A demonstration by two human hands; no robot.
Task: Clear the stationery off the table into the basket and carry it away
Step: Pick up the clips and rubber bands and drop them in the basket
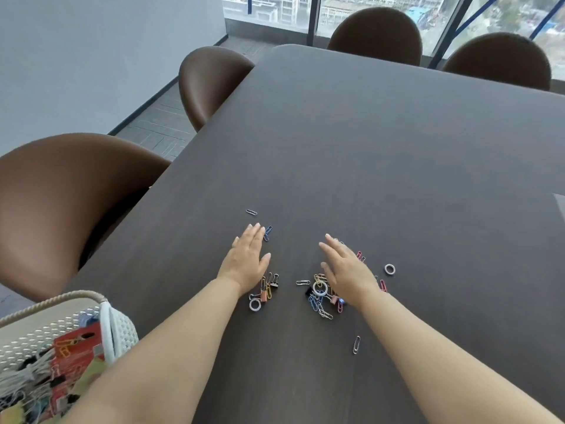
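Coloured paper clips, small binder clips and metal rings lie scattered on the dark table (397,148). One cluster (265,290) sits beside the heel of my left hand (248,258), which lies flat with straight fingers. A blue clip (267,233) touches its fingertips. A second cluster (322,296) lies left of my right hand (348,270), also flat with fingers straight, pink clips (360,256) poking out beyond it. Loose pieces: a ring (389,269), a silver clip (356,344), another silver clip (251,212). The white mesh basket (122,332), holding stationery, stands at the lower left table edge.
Brown chairs stand around the table: one close at the left (61,203), one further back at the left (211,84), two at the far end (376,35). Windows run behind them. The table's left edge is near the basket.
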